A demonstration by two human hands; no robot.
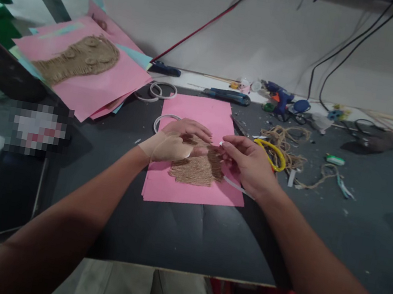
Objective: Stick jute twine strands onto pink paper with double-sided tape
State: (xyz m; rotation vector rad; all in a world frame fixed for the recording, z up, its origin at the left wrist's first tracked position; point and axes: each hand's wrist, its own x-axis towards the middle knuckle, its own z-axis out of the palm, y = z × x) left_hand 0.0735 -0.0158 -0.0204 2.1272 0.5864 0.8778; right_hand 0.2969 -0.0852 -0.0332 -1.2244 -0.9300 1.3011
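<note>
Pink paper sheet squared on a dark grey work table; sheet's near edge sits well short of the table's front edge at 6 o'clock, with dark tabletop between.

Woven jute patch, coarse and ridged, lies on the sheet's lower half, partly under both hands; its upper part is hidden.

Left hand open, fingers flat and extended across the patch's top. Pale sheer covering over wrist and back of hand; material hard to make out.

Right hand closed to a pinch on a thin white strip, fingertips meeting at its end. A similar white strip shows below the palm; whether it is the same piece cannot be told.

Around the sheet: 10 o'clock, stacked pink sheets bearing a larger jute shape with coiled rope edging. 12 o'clock, white cord coil and blue utility knife. 1 o'clock, blue hot glue gun. 2 to 3 o'clock, loose twine tangle beside a yellow loop, just right of the sheet. Pixelated patch at 9 o'clock: unreadable.
</note>
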